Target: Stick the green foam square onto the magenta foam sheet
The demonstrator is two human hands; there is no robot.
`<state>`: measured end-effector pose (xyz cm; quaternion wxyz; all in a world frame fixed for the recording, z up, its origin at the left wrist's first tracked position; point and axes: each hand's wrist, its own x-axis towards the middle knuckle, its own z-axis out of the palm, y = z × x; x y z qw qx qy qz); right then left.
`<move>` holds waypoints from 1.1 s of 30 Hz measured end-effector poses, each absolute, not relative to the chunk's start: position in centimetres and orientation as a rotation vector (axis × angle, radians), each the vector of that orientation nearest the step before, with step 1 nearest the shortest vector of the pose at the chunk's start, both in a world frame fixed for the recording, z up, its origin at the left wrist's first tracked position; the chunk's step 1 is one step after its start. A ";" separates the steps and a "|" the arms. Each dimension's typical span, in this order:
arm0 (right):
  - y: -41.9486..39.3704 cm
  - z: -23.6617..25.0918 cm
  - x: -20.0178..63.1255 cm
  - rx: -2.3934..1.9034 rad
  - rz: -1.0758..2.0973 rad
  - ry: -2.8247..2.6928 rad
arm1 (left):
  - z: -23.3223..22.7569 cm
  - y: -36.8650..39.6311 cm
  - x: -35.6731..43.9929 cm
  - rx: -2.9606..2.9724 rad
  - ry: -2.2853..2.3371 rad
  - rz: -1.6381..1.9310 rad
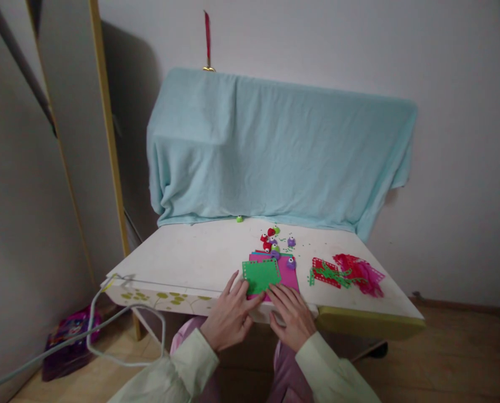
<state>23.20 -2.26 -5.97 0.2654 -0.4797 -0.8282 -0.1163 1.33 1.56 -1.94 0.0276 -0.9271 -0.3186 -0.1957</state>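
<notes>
A green sheet (262, 275) with small holes punched along its edges lies on a magenta sheet (291, 277) near the table's front edge. My left hand (232, 312) rests at the green sheet's lower left, fingers stretched and apart. On its lower right corner lie the extended fingers of my right hand (292, 313). Beyond the sheets stand several small paper punches with eye-like tops, among them a purple punch (291, 263), a red punch (267, 246) and a lime green punch (275, 248). Tiny green paper bits are scattered around them.
Red, pink and green punched strips (361, 274) are heaped at the right of the white table (191, 252). A light blue cloth (283, 151) drapes over something at the back. One lime punch (239, 219) stands by it. A pale cable (126, 309) loops at the front left.
</notes>
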 end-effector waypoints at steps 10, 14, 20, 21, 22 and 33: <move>-1.9 -5.4 23.0 -1.296 -0.265 -2.227 | -2.3 1.4 -0.9 -2.931 -0.951 -0.609; -1.7 -5.7 25.3 -1.286 -0.314 -2.191 | -1.8 2.1 -1.8 -2.971 -0.885 -0.556; -2.0 -6.0 27.8 -1.275 -0.328 -2.179 | -2.3 3.6 -3.2 -3.034 -0.761 -0.496; -2.1 -5.9 27.9 -1.280 -0.323 -2.174 | -2.5 3.8 -3.3 -3.048 -0.745 -0.499; -2.1 -5.9 27.8 -1.287 -0.316 -2.167 | -2.6 4.0 -3.4 -3.063 -0.731 -0.501; -1.8 -5.4 25.6 -1.471 -0.292 -1.995 | -4.8 4.2 -3.9 -2.867 -0.856 -1.105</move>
